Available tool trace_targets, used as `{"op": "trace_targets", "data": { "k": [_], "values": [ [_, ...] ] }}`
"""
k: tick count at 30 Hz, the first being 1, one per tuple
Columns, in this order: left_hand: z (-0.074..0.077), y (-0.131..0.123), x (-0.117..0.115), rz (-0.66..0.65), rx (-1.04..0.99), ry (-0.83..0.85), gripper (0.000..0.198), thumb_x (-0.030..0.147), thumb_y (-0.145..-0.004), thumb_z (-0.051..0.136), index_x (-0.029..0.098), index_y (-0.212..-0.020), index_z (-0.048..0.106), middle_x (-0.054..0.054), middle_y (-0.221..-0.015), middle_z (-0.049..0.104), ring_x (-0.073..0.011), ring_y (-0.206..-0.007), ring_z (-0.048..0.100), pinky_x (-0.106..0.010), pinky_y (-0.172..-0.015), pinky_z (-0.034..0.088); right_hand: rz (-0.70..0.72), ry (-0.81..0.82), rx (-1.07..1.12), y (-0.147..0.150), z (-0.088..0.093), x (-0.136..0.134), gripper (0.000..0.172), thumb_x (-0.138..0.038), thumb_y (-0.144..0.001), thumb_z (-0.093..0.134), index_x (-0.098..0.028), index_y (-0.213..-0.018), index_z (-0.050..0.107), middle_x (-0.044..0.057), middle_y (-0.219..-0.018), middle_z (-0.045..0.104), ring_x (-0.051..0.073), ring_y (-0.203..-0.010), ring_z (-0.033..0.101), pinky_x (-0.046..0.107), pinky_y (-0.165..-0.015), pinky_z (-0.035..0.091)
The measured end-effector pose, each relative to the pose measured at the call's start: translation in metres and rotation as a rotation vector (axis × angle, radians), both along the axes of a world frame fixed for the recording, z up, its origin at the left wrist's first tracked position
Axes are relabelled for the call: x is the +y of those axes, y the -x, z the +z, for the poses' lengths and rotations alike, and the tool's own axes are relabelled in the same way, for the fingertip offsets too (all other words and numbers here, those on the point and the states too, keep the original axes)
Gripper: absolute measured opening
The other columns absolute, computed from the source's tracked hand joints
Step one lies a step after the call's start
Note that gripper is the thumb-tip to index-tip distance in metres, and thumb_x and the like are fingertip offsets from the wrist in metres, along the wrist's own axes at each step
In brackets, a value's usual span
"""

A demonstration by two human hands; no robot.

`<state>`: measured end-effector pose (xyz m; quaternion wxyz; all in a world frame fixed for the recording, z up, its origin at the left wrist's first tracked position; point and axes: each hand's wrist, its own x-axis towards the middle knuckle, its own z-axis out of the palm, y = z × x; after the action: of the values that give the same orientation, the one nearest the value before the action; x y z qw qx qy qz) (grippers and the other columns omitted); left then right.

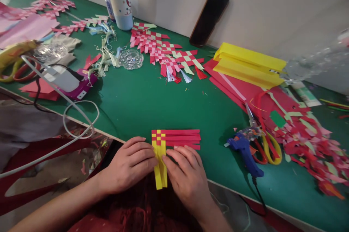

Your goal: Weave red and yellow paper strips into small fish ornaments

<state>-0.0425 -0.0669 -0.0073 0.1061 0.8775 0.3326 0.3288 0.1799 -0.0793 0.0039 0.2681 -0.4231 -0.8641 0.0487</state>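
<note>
Close to the table's front edge lies a small woven paper piece [158, 135], with yellow and red checks at its upper left corner. Loose red paper strips [182, 138] run from it to the right, while yellow paper strips [159, 165] hang down past the edge. My left hand [129, 165] has its fingers curled against the left side of the yellow strips. From the right, my right hand [188, 177] pinches the same strips, its knuckles just below the red ones. Both thumbs are partly hidden.
A blue glue gun [247, 152] and scissors [268, 148] lie to the right, near a heap of paper scraps [313, 148]. Finished woven paper pieces [163, 48], a bottle [121, 3] and a phone [209, 19] are at the back. A white cable [81, 112] loops at left.
</note>
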Motion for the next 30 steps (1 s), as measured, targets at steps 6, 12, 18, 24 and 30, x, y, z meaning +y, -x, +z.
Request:
{"op": "trace_targets", "data": {
  "k": [6,12,18,24,30],
  "values": [
    [0.006,0.009,0.009,0.038,0.108,0.006,0.027,0.022,-0.089,0.063,0.021,-0.116,0.063,-0.005,-0.112,0.069,-0.0201,-0.111,0.061,-0.044,-0.111,0.038,0.019,0.038,0.113,-0.004,0.001,0.001,0.028,-0.007,-0.090,0.052,-0.019,-0.108,0.070,0.006,-0.099,0.073,0.020,-0.097,0.063,0.039,-0.091,0.051],
    [0.007,0.014,0.022,0.071,0.216,0.021,0.034,0.025,-0.092,0.058,0.019,-0.126,0.058,-0.008,-0.131,0.062,-0.0235,-0.133,0.047,-0.047,-0.118,0.028,0.031,0.015,0.246,-0.007,0.002,0.003,0.034,-0.003,-0.086,0.052,-0.019,-0.112,0.067,0.006,-0.099,0.072,0.019,-0.096,0.064,0.038,-0.088,0.053],
    [0.000,0.010,0.023,0.021,0.263,0.023,0.036,0.030,-0.094,0.057,0.018,-0.127,0.058,-0.005,-0.136,0.060,-0.0222,-0.133,0.047,-0.046,-0.120,0.025,0.052,0.059,0.096,-0.009,0.003,0.005,0.034,-0.006,-0.088,0.045,-0.020,-0.109,0.069,0.007,-0.103,0.072,0.021,-0.101,0.063,0.043,-0.089,0.053],
    [0.002,0.006,0.022,0.044,0.278,-0.019,0.037,0.036,-0.094,0.057,0.017,-0.126,0.059,-0.007,-0.128,0.064,-0.0229,-0.127,0.052,-0.046,-0.119,0.025,-0.038,0.070,0.179,-0.019,0.003,0.005,0.042,0.000,-0.089,0.044,-0.019,-0.121,0.064,0.009,-0.111,0.070,0.021,-0.109,0.060,0.042,-0.092,0.054],
    [0.009,-0.005,0.024,0.062,0.325,0.020,0.046,0.044,-0.092,0.057,0.016,-0.128,0.057,-0.009,-0.116,0.065,-0.0245,-0.117,0.057,-0.048,-0.116,0.031,-0.114,0.021,0.221,-0.033,0.015,0.006,0.049,0.007,-0.086,0.044,-0.017,-0.127,0.058,0.011,-0.114,0.066,0.022,-0.115,0.058,0.044,-0.094,0.051]
  ]
}}
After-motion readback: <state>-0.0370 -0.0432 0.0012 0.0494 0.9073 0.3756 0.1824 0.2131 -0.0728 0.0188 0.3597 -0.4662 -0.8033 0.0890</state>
